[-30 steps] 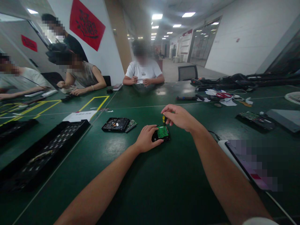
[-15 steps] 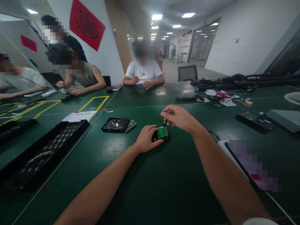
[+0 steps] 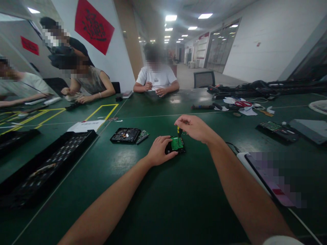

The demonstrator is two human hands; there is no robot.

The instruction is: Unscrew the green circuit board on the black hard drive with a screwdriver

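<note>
A small black hard drive (image 3: pixel 175 146) with a green circuit board on top lies on the green table (image 3: pixel 178 204). My left hand (image 3: pixel 159 150) presses down on its left side, fingers curled over the edge. My right hand (image 3: pixel 194 128) is closed in a pinch round a yellow-and-black screwdriver (image 3: pixel 179 132), which stands upright with its tip on the far edge of the board.
An opened drive (image 3: pixel 126 135) and a loose board (image 3: pixel 143 135) lie to the left. A long black tray (image 3: pixel 43 166) runs along the left. A phone (image 3: pixel 270 177) lies at the right. Three people sit at the far side. Tools and scissors (image 3: pixel 242 103) lie far right.
My right hand has shifted slightly on the screwdriver, the fingers turning about it. The left hand and the drive stay where they were.
</note>
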